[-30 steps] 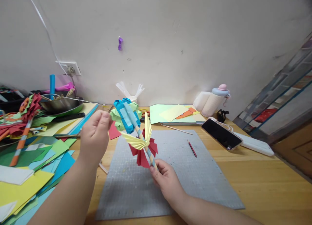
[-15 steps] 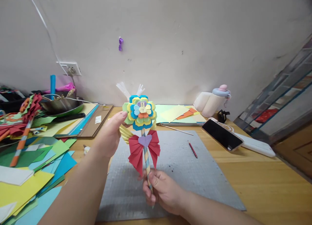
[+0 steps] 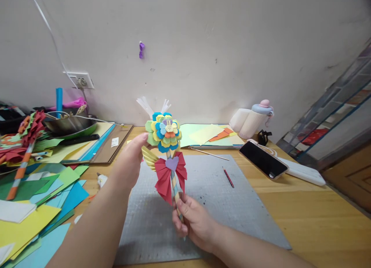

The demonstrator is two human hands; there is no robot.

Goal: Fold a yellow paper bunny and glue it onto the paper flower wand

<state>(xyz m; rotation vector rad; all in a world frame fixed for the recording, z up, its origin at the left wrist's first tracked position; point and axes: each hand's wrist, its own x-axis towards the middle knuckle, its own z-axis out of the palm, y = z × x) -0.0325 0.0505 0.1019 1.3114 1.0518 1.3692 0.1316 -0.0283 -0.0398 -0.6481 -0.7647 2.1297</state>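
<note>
I hold a paper flower wand [image 3: 165, 134] upright over the grey cutting mat [image 3: 220, 206]. Its head is a layered flower of blue, yellow, green and orange petals. Below it sit a red paper bow with a purple heart [image 3: 171, 171] and yellow fan wings. My right hand [image 3: 193, 221] is closed around the striped stick near its lower end. My left hand [image 3: 130, 161] touches the left side of the flower and the yellow wing, thumb against the green petal.
A heap of coloured paper sheets [image 3: 34, 198] covers the left of the wooden table, with a second striped wand [image 3: 24, 159] and a metal pan [image 3: 71, 125]. A phone [image 3: 263, 159], a red pencil [image 3: 228, 177], a thin stick [image 3: 209, 154] and a pastel bottle [image 3: 262, 113] lie to the right.
The wand turned from showing its back, tilted, to upright with the flower's front facing me. My right hand slid lower on the stick; my left hand moved to the flower's side.
</note>
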